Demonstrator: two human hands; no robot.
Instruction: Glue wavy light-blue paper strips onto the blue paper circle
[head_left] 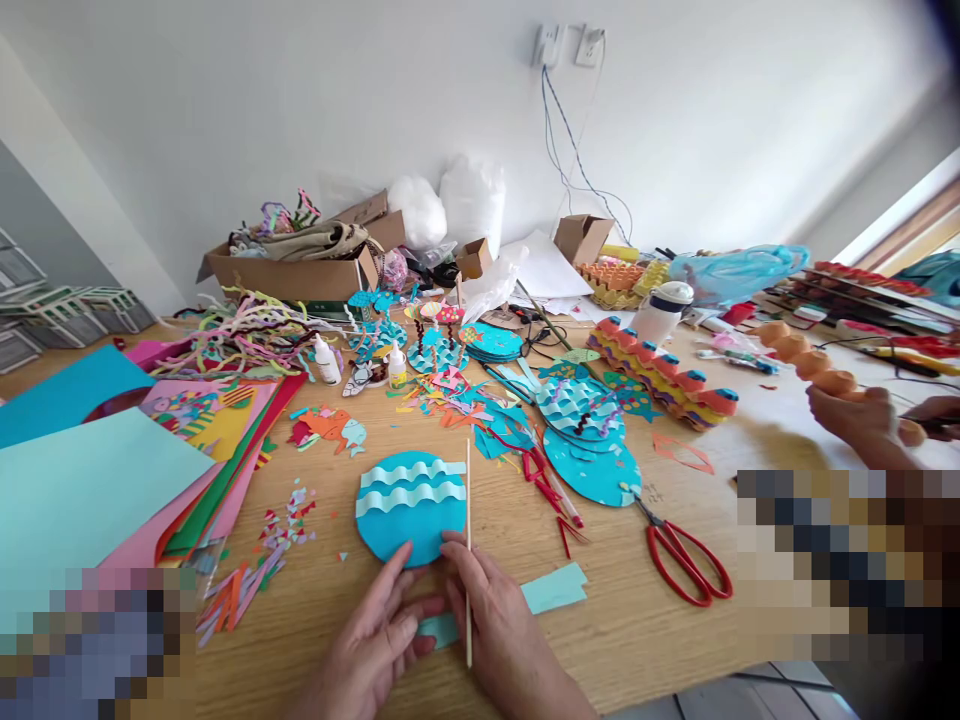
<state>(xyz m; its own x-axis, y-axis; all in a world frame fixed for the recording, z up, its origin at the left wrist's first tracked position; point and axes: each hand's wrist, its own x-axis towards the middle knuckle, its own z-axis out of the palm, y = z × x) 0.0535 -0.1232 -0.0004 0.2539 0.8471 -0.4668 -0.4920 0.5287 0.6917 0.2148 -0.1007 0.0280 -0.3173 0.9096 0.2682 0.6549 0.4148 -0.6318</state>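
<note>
My left hand point(384, 622) has its fingertips closed around the near end of a pale blue paper strip point(556, 588); its index finger reaches the lower edge of a blue paper disc point(409, 535). Two wavy pale strips point(411, 497) run across that disc. In my right hand point(491, 605) a thin wooden stick point(469, 480) is held nearly upright in the view, beside the disc's right edge. The pale strip passes under my right hand and comes out on its right. Exactly how the left fingers grip the strip is partly hidden.
Red-handled scissors point(688, 560) lie at right, near stacked blue discs point(592, 465). Paper scraps point(289, 520), coloured sheets point(97, 480) and glue bottles point(326, 360) surround the work. At far right, another person's hand point(855, 420) holds an orange egg-carton strip point(806, 360).
</note>
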